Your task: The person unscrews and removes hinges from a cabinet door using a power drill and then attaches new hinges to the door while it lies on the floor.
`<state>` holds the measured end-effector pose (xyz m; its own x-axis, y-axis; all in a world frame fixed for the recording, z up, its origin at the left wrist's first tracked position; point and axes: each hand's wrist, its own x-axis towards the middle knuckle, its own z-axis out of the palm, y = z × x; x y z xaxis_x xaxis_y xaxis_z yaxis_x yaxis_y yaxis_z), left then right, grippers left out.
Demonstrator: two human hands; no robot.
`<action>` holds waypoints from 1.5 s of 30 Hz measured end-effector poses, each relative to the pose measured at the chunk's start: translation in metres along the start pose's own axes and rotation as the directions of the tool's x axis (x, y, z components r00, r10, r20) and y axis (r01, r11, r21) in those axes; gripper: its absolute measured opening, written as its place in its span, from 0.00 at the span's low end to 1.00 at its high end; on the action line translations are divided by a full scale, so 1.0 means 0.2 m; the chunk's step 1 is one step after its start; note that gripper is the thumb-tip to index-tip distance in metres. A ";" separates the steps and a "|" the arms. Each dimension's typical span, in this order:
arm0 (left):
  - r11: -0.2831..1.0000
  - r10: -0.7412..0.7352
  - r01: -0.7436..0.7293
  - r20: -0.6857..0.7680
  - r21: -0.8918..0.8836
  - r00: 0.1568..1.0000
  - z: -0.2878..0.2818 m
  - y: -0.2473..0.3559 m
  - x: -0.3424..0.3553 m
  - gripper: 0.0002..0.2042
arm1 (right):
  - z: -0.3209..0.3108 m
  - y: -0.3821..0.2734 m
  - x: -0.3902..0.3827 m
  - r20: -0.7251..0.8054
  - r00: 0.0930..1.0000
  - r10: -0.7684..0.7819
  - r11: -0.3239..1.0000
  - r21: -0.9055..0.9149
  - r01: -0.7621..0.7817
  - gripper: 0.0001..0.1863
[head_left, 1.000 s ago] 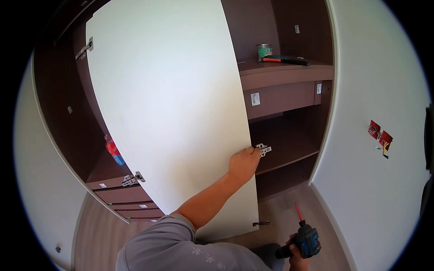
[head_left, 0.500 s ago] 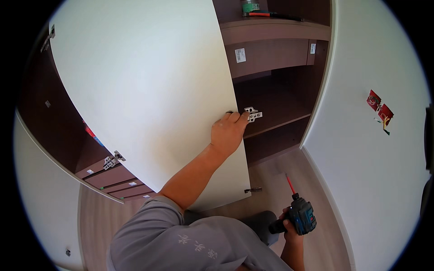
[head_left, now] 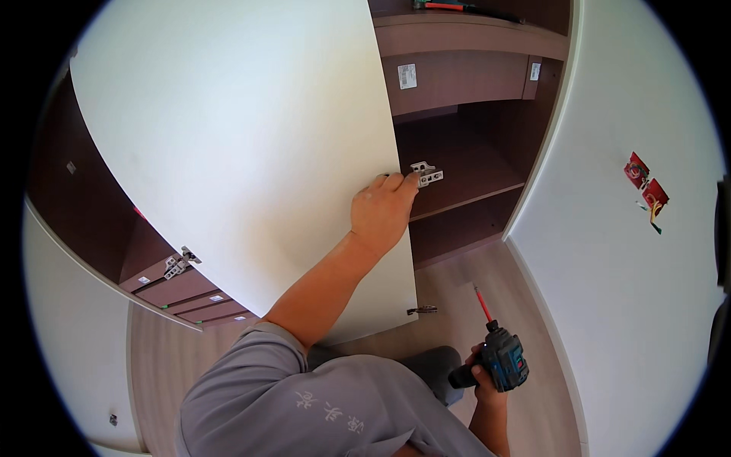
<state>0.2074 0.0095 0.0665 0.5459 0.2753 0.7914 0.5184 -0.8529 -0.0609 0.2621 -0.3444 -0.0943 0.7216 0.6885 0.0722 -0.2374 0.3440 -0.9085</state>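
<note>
A large white cabinet door (head_left: 228, 145) stands in front of me, leaning across the brown cabinet. My left hand (head_left: 382, 213) is at its right edge, fingers curled and closed on a metal hinge (head_left: 429, 177) that juts past that edge. The fingertips and part of the hinge are hidden. Lower on the same edge sits another hinge (head_left: 422, 310). Low at the right, my right hand (head_left: 486, 383) grips a cordless driver (head_left: 505, 362) by its handle. Its long red screwdriver bit (head_left: 483, 305) points up and away from me, touching nothing.
Behind the door is the brown cabinet (head_left: 457, 152) with shelves; a red-and-black tool (head_left: 472, 9) lies on an upper one. Drawers (head_left: 179, 289) and a hinge (head_left: 180, 263) show at left. Wires hang from red wall boxes (head_left: 647, 183). Wooden floor (head_left: 457, 282) lies below.
The view has shifted slightly, so the cabinet sits a little higher in the picture. My left hand stays at the hinge; my right hand still holds the driver, bit tilted slightly more leftward.
</note>
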 end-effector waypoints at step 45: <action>0.990 0.108 -0.122 0.165 0.077 0.980 0.00 -0.06 -0.17 0.23 | 0.72 -0.43 0.77 0.293 0.946 -0.141 0.787 -0.546 0.286 0.15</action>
<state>0.1814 0.0104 0.0403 0.6996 0.2508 0.6691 0.4970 -0.8435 -0.2035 0.2999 -0.1764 0.0544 0.5256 0.7897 0.3165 0.3747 0.1191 -0.9195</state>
